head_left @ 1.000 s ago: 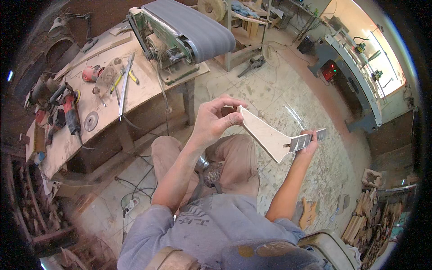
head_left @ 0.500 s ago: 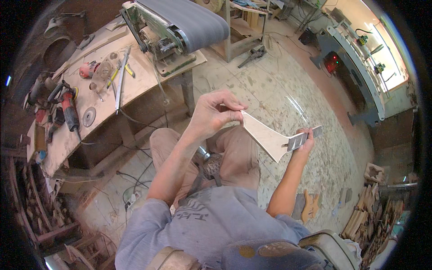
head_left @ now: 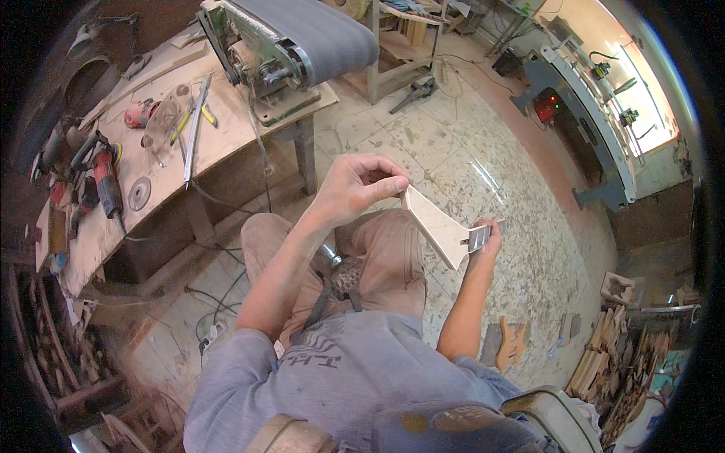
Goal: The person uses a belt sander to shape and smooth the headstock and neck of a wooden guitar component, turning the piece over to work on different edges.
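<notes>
A pale wooden guitar neck [head_left: 434, 226] has a long, pointed headstock and a dark fretboard [head_left: 477, 237] with light triangular inlays. My left hand [head_left: 355, 190] pinches the upper tip of the headstock between thumb and fingers. My right hand [head_left: 491, 240] is wrapped round the neck at the fretboard, partly behind it. The piece is held aslant in the air, out in front of my seated legs [head_left: 389, 264].
A belt sander [head_left: 317, 45] stands on the workbench [head_left: 158, 174] at left with an angle grinder [head_left: 107, 189] and pliers. At right are a large grey machine [head_left: 581, 143], wood offcuts [head_left: 593, 362] and a guitar-body-shaped board [head_left: 512, 343] on the floor. Cables lie underneath.
My right hand and the neck have shifted left, with the fretboard end appearing shorter as it turns. My left hand still pinches the tip. The surroundings have shifted slightly left and up in view.
</notes>
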The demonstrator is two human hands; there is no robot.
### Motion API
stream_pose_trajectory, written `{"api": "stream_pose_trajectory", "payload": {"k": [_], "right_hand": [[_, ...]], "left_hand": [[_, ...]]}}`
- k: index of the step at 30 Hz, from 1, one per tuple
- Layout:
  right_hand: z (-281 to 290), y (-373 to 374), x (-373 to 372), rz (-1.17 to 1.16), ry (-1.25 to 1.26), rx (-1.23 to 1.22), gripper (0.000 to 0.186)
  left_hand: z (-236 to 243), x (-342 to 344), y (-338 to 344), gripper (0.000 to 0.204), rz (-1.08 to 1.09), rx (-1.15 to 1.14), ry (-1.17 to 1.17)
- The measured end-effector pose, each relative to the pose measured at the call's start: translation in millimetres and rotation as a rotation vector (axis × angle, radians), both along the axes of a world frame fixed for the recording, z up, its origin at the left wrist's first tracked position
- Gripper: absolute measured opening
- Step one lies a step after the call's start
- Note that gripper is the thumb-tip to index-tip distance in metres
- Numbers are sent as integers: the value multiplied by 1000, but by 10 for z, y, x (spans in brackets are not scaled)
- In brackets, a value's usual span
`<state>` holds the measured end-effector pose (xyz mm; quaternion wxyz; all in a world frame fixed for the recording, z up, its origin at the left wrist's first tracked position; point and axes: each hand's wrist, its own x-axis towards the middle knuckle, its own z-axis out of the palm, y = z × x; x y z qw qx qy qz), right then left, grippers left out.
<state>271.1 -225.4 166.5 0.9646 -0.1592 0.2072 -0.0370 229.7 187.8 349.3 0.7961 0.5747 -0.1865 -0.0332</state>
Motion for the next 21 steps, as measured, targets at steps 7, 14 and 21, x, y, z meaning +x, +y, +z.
{"api": "stream_pose_trajectory", "payload": {"k": [7,14,21], "right_hand": [[-11,-119,10,-117,35,-99,22],[165,31,-55,-127,24,-117,18],[-49,14,0,-170,76,-258,18]], "left_hand": [[24,0,-8,14,115,247,-77],[-176,60,-252,24,242,-155,203],[-156,-72,-312,25,98,-254,130]]}}
